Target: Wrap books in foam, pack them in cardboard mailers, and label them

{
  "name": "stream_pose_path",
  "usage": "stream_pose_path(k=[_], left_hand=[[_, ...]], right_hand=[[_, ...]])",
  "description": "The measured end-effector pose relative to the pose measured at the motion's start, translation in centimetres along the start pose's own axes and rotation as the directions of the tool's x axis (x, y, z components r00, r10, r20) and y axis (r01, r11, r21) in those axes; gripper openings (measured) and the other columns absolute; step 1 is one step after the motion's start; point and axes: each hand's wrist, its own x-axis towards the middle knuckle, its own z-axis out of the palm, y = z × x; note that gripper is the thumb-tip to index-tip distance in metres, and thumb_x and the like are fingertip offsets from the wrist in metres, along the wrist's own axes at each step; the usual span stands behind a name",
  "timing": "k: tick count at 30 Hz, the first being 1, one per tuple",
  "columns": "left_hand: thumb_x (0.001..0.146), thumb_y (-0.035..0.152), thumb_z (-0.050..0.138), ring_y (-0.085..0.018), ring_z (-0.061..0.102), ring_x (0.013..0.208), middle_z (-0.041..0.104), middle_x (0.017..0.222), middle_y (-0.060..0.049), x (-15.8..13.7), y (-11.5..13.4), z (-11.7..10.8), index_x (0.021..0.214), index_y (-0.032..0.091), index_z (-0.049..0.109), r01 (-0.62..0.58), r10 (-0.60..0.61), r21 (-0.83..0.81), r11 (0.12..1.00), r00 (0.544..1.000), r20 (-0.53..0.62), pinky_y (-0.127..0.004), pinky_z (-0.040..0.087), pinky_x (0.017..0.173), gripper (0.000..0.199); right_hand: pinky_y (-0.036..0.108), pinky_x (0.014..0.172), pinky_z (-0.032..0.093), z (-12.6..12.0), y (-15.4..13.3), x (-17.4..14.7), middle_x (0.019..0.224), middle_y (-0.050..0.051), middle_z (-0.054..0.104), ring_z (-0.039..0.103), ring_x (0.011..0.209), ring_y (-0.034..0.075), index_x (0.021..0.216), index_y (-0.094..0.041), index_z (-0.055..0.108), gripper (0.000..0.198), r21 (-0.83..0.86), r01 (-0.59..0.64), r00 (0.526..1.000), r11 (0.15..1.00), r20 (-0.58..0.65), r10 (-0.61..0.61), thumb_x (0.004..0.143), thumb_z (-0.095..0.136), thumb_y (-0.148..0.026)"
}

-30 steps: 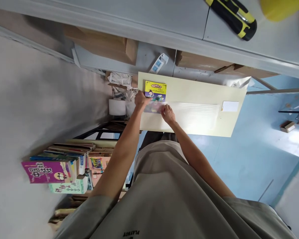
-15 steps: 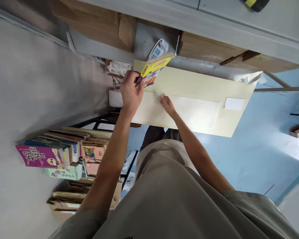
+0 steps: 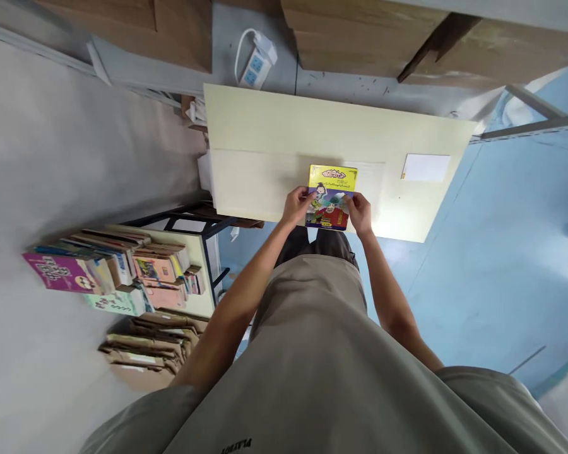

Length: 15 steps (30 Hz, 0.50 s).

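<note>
A small book (image 3: 332, 205) with a yellow and purple cartoon cover is held near the front edge of the cream tabletop (image 3: 265, 126), its cover facing up. My left hand (image 3: 298, 207) grips its left edge, thumb on the cover. On the opposite edge, my right hand (image 3: 359, 213) pinches the book in the same way. Both hands are closed, and the fingers beneath the book are hidden. Whether the book touches the tabletop I cannot tell. A white rectangular card or pad (image 3: 426, 168) lies on the tabletop to the right.
Behind the tabletop sits a white power strip (image 3: 258, 63) between cardboard boxes (image 3: 360, 38). At the left, several stacked books (image 3: 76, 272) rest on a second table (image 3: 199, 252). Folded cardboard (image 3: 146, 353) is piled below them. A metal frame bar (image 3: 534, 128) stands at the right.
The book has come down and toward me from the back left, and now lies flat with its cover up. My right hand has moved from the tabletop onto the book's right edge.
</note>
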Motion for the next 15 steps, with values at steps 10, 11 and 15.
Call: stream_pose_path(k=[10, 11, 15], left_hand=[[0.096, 0.03, 0.083, -0.028, 0.084, 0.1, 0.09, 0.105, -0.01, 2.7, -1.4, 3.9, 0.099, 0.019, 0.086, 0.129, -0.103, 0.139, 0.982, 0.978, -0.18, -0.036, 0.063, 0.095, 0.012], [0.096, 0.03, 0.083, -0.028, 0.084, 0.1, 0.09, 0.105, -0.01, 2.8, -1.5, 4.0, 0.1, 0.019, 0.086, 0.133, -0.105, 0.136, 0.982, 0.975, -0.195, -0.036, 0.064, 0.095, 0.012], [0.097, 0.031, 0.082, -0.028, 0.083, 0.099, 0.089, 0.101, -0.009, 3.2, -1.9, 4.2, 0.103, 0.02, 0.086, 0.09, -0.072, 0.074, 0.993, 0.974, -0.217, -0.036, 0.065, 0.093, 0.013]], right_hand=[[0.049, 0.094, 0.069, -1.8, 2.0, 3.3, 0.116, 0.015, 0.088, 0.084, 0.106, 0.032, 0.116, -0.025, 0.076, 0.055, -0.17, 0.022, 1.0, 0.985, -0.006, -0.024, 0.104, 0.062, -0.076], [0.049, 0.096, 0.069, -2.1, 2.0, 3.3, 0.117, 0.016, 0.089, 0.084, 0.106, 0.032, 0.118, -0.025, 0.077, 0.052, -0.181, 0.037, 0.999, 0.983, 0.012, -0.036, 0.105, 0.062, -0.073], [0.051, 0.102, 0.069, -4.5, 2.2, 2.3, 0.131, 0.019, 0.086, 0.083, 0.11, 0.031, 0.128, -0.023, 0.078, 0.041, -0.348, 0.104, 0.99, 0.932, -0.052, -0.13, 0.113, 0.057, -0.056]])
